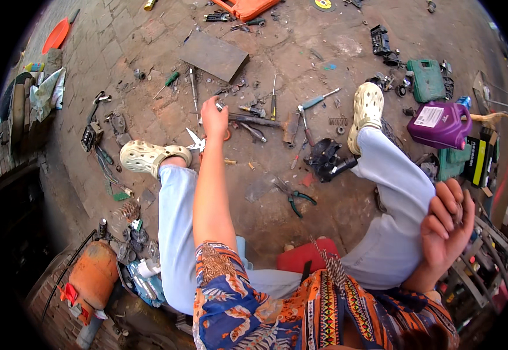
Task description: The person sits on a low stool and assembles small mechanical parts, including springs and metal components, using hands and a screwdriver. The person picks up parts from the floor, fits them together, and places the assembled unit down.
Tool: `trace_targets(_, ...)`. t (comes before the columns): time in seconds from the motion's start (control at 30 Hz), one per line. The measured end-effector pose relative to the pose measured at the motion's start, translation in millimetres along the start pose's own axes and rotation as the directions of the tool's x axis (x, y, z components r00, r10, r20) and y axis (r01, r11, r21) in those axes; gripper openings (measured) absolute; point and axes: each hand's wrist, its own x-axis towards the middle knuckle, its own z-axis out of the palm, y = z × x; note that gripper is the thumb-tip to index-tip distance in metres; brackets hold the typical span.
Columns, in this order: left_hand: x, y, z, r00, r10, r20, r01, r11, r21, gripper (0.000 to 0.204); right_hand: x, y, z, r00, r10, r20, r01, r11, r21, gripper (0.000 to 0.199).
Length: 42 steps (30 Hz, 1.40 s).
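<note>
My left hand (214, 121) reaches down to the floor with its fingers closed round a small shiny metal piece (219, 107), mostly hidden by the fingers. Beside that wrist lie open scissors (195, 140) with orange handles. Just right of the hand are a hammer (290, 128), dark pliers (256, 133) and a screwdriver (273, 107). My right hand (447, 224) is raised above my right knee, palm turned up and fingers curled in; what they hold, if anything, I cannot make out. Green-handled pliers (294, 197) lie between my legs.
A flat metal block (214, 56) lies beyond my left hand. A black mechanical part (327, 159) and a coil spring (338, 122) are near my right foot. At right stand a purple jug (438, 125) and a green case (426, 80). An orange tank (92, 272) is lower left.
</note>
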Motion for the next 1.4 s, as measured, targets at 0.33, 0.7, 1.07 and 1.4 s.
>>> trace_targets(0.33,51,-18,47,0.906,-0.237,-0.35,0.263,0.965,0.026,0.026,24,-9,14,0.97,-0.226,-0.093,0.196,0.946,-0.257,0.015)
trace_targets(0.7,131,-42,34,0.927,0.014,-0.374,0.124,0.931,0.343,0.044,45,-13,26,0.966,-0.245,-0.086,0.21,0.932,-0.297,0.018)
trace_targets(1.07,172,-72,38,0.944,-0.026,-0.329,0.16,0.907,0.389,0.033,53,-5,32,0.957,-0.269,-0.112,0.203,0.892,-0.403,0.017)
trace_targets(1.4,156,-53,18,0.915,0.073,-0.396,-0.001,0.984,0.179,0.026,50,-7,30,0.954,-0.278,-0.11,0.219,0.9,-0.377,0.018)
